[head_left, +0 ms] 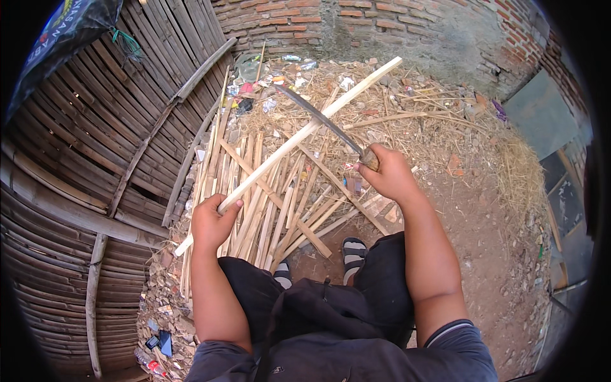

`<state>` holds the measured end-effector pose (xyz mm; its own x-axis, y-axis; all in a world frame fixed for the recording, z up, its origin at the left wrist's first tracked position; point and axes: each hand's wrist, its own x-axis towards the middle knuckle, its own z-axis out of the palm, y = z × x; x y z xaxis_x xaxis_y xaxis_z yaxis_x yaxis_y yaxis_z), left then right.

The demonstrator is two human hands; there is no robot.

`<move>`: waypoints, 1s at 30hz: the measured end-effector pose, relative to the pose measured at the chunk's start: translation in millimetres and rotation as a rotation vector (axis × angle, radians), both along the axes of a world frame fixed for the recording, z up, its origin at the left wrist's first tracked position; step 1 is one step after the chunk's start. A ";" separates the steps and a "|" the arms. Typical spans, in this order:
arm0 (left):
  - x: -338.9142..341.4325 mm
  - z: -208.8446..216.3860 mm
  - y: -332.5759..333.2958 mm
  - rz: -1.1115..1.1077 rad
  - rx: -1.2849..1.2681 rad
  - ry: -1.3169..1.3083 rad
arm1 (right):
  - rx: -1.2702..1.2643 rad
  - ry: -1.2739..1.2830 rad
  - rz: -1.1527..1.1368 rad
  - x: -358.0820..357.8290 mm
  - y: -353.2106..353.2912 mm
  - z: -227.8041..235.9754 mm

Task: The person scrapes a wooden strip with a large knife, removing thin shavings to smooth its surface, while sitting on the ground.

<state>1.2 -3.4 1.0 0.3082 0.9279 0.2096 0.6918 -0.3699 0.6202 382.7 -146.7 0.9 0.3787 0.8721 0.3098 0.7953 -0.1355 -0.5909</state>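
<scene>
Your left hand (pixel 214 223) is closed around the pale wooden strip (pixel 358 90) near its lower end, the thumb laid along its right side and a short tail of wood poking out below the fist. That forearm rises almost straight from the dark sleeve, off to the left of your knee. The strip is held up over the ground (pixel 484 267), slanting from your left fist toward the ground's far edge, where the brick wall (pixel 407 38) stands. Your right hand (pixel 389 172) sits farther forward — its grip is wrapped around the short handle (pixel 369 160) of a curved blade (pixel 340 132), thumb toward the left, knuckles forward. The right elbow is bent out to your side, and the forearm leans inward as it reaches up to the handle. From there the blade runs away from you and to the left, crossing the strip beyond its middle; whether the two actually touch, you cannot tell from this angle. Below, a loose heap of slats (pixel 275 197) lies on the ground toward its left edge, alongside the bamboo wall (pixel 95 114), several pieces crossing one another. Your sandalled feet (pixel 354 254) — striped socks showing — stand at the heap's near right corner.
</scene>
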 end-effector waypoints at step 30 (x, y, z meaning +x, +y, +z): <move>-9.3 -8.9 8.2 -0.012 0.057 -0.039 | -0.050 -0.016 -0.096 -7.7 3.6 17.3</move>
